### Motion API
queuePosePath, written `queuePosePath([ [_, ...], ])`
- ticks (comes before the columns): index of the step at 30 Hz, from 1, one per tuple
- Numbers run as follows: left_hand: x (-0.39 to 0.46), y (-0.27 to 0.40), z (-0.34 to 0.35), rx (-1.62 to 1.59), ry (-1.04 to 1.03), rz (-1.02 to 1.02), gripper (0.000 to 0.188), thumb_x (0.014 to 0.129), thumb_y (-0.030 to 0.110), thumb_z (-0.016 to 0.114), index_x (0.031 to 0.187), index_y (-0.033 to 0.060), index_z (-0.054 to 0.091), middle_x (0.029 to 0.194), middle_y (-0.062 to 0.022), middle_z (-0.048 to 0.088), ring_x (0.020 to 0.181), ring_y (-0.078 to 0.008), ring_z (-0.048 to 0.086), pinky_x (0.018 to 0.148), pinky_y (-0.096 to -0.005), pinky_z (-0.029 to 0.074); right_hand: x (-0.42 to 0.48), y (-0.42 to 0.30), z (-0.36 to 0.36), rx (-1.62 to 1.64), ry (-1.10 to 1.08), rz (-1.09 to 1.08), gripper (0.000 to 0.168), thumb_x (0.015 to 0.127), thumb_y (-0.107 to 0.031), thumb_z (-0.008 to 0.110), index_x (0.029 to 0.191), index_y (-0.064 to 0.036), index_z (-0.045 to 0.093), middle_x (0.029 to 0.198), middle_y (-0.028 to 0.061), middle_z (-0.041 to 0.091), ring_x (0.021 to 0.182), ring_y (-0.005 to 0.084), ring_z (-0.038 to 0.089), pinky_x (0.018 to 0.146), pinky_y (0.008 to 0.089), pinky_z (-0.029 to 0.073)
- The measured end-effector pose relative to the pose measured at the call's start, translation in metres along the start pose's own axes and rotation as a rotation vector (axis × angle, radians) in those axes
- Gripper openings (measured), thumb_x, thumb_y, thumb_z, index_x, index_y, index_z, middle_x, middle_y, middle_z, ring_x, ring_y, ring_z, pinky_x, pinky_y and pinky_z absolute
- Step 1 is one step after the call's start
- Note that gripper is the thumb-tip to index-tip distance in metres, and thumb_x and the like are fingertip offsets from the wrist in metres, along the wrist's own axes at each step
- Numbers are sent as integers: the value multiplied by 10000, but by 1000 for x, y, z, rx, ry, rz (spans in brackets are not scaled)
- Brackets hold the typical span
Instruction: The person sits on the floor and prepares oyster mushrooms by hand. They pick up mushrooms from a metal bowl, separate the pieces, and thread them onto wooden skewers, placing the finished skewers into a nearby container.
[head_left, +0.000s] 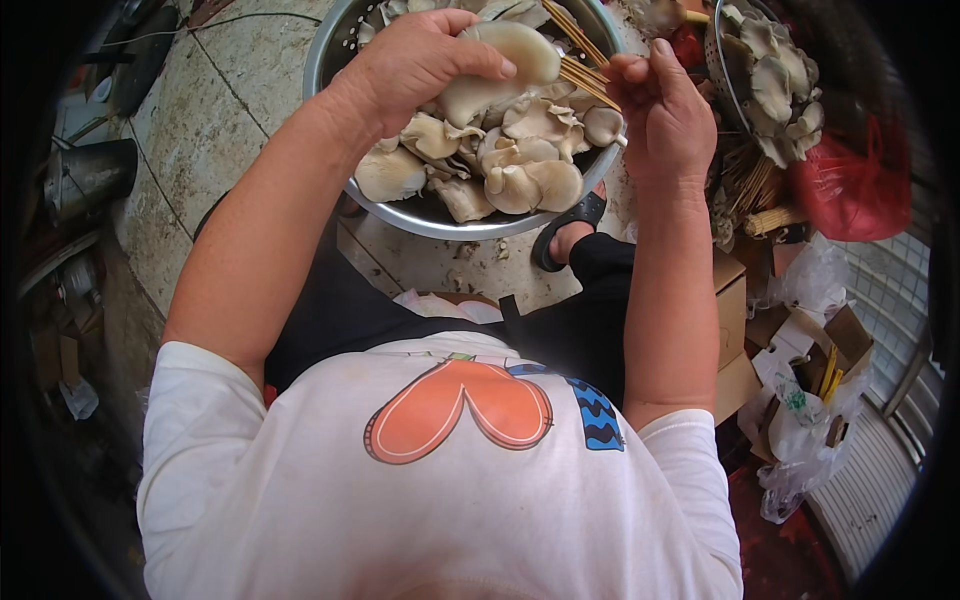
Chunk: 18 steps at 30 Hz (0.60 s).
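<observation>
My left hand (420, 67) grips a large pale oyster mushroom (517, 52), its thumb lying across the cap. Below it, a round stainless-steel basin (450, 230) holds many loose oyster mushrooms (525, 161). Several thin bamboo skewers (586, 79) lie across the mushrooms at the basin's right side. Their lower ends reach the fingers of my right hand (667, 120), which is curled at the basin's right rim. Whether those fingers pinch a skewer is not clear, since the palm side is partly hidden.
At upper right, a perforated metal colander (718, 82) holds more oyster mushrooms. Beneath it are loose skewers (750, 180) and a red plastic bag (855, 184). Cardboard boxes (731, 337) and clear plastic bags (802, 427) crowd the right. A dark bucket (91, 180) stands left on the dirty tiled floor (202, 97).
</observation>
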<state>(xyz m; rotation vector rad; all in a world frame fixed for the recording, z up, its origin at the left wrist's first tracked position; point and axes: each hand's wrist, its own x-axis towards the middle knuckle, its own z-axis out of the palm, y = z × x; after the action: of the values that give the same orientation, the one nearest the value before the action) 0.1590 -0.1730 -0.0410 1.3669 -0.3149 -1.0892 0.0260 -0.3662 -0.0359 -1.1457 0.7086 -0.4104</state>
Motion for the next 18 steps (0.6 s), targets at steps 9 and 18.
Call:
queuePosePath([
  [9, -3, 1, 13, 152, 21, 18, 360, 830, 229, 716, 1099, 17, 607, 952, -65, 656, 830, -111, 635, 721, -231, 529, -24, 6, 23, -242, -360, 107, 330, 809, -240, 724, 1028, -8, 643, 876, 30, 652, 754, 88, 600, 633, 212, 436],
  [18, 3, -4, 5, -123, 107, -87, 452, 920, 452, 568, 1042, 22, 630, 895, -43, 662, 742, -90, 628, 635, -226, 528, -26, 9, 27, -247, -354, 115, 189, 861, -204, 702, 950, -43, 657, 765, -11, 619, 658, 53, 579, 570, 171, 420],
])
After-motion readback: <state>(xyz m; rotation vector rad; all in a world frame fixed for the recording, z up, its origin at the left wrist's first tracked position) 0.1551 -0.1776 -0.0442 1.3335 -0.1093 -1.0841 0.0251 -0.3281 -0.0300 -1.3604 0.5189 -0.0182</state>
